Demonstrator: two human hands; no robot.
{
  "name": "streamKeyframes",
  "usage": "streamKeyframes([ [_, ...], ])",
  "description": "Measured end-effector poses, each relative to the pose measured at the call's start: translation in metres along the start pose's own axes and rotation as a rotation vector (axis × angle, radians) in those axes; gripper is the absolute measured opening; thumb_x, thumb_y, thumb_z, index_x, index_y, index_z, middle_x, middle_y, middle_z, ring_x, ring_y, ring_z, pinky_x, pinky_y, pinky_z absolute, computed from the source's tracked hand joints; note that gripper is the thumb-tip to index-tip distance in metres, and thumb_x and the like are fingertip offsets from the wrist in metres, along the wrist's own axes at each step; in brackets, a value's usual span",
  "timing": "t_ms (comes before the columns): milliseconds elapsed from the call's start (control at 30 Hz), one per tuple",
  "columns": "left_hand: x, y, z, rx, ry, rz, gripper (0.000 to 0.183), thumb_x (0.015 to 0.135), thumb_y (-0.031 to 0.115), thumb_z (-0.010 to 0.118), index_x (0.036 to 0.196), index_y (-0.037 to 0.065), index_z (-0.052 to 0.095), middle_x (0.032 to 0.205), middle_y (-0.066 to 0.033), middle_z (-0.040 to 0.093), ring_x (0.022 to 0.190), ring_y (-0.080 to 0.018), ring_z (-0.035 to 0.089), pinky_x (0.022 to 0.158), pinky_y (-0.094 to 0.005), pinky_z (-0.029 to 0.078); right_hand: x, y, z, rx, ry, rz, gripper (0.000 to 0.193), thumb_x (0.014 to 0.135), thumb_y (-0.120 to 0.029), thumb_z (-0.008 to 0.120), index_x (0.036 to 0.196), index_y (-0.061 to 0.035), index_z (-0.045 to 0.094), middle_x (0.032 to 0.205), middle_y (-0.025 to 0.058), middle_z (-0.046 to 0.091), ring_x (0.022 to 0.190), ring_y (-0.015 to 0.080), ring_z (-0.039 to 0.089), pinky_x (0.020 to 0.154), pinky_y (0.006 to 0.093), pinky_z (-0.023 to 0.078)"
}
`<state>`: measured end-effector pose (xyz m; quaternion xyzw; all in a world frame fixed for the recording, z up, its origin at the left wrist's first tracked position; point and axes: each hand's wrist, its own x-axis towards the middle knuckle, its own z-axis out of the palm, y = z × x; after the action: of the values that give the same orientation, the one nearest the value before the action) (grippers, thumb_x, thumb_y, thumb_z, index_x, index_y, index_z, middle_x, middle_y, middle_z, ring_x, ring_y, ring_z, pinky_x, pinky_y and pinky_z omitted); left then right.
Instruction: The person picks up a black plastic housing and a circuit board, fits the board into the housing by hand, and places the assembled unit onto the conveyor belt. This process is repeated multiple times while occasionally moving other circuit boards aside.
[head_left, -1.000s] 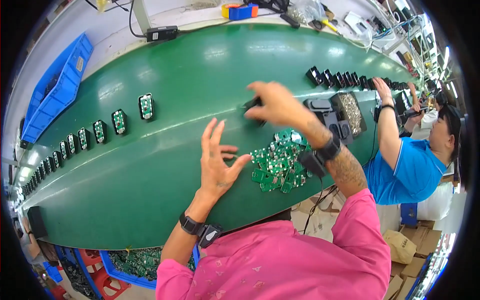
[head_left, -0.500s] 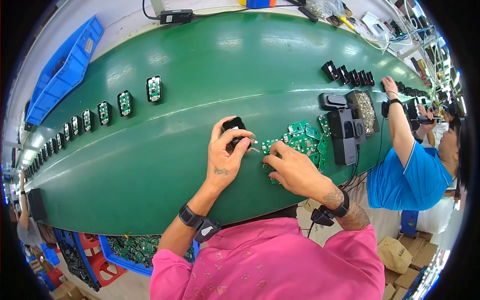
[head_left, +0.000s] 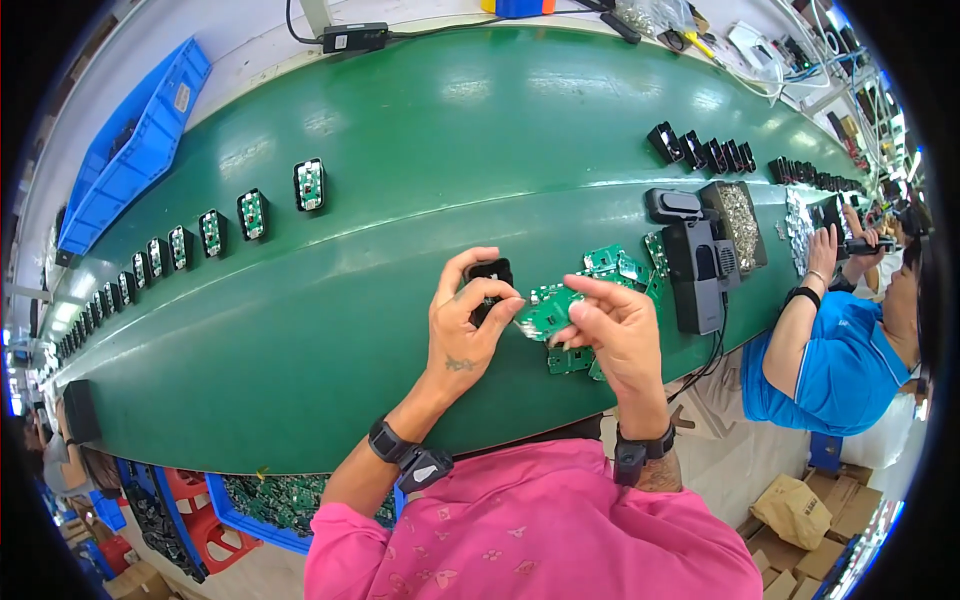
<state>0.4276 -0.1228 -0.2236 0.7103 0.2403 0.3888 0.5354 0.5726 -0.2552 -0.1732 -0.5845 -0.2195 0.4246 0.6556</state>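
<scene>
My left hand (head_left: 466, 322) is closed around a small black plastic housing (head_left: 490, 270), holding it above the green table (head_left: 330, 370). Thumb and forefinger of that hand meet near the housing's right side, perhaps on a thin wire. Between the thumb and fingers of my right hand (head_left: 622, 335) is a green circuit board (head_left: 548, 312), tilted and held close to the housing. Behind and under the right hand lies a loose pile of green circuit boards (head_left: 603, 260), partly hidden by it.
A row of black housings with boards (head_left: 253, 215) runs off left. Right of the pile stand a grey-black device (head_left: 694, 275) and a box of small metal parts (head_left: 738, 225). More black housings (head_left: 692, 150) lie beyond. A co-worker in blue (head_left: 835, 355) sits at right; a blue bin (head_left: 130, 150) stands far left.
My right hand has lifted a circuit board from the pile and turned it up beside the housing. My left hand has shifted slightly right. The co-worker's arm has drawn back from the black housings.
</scene>
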Motion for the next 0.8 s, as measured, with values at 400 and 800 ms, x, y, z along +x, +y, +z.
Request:
streamKeyframes([
  [400, -0.002, 0.005, 0.001, -0.134, -0.164, 0.084, 0.009, 0.085, 0.009, 0.073, 0.093, 0.006, 0.070, 0.127, -0.0123, 0.057, 0.107, -0.0236, 0.060, 0.090, -0.0354, 0.050, -0.003, 0.012, -0.008, 0.048, -0.053, -0.012, 0.010, 0.094, -0.007, 0.064, 0.093, 0.0032, 0.062, 0.072, 0.0112, 0.067, 0.054, 0.0133, 0.062, 0.048, 0.0247, 0.051],
  [800, -0.007, 0.010, 0.013, -0.478, -0.302, -0.104, 0.064, 0.086, -0.006, 0.059, 0.145, 0.005, 0.034, 0.150, -0.0119, 0.036, 0.125, -0.0201, 0.048, 0.098, -0.0347, 0.051, 0.000, 0.024, 0.002, -0.202, 0.043, -0.056, 0.010, 0.094, -0.008, 0.066, 0.092, 0.0011, 0.062, 0.071, 0.0030, 0.065, 0.056, 0.0067, 0.059, 0.053, 0.0197, 0.048],
])
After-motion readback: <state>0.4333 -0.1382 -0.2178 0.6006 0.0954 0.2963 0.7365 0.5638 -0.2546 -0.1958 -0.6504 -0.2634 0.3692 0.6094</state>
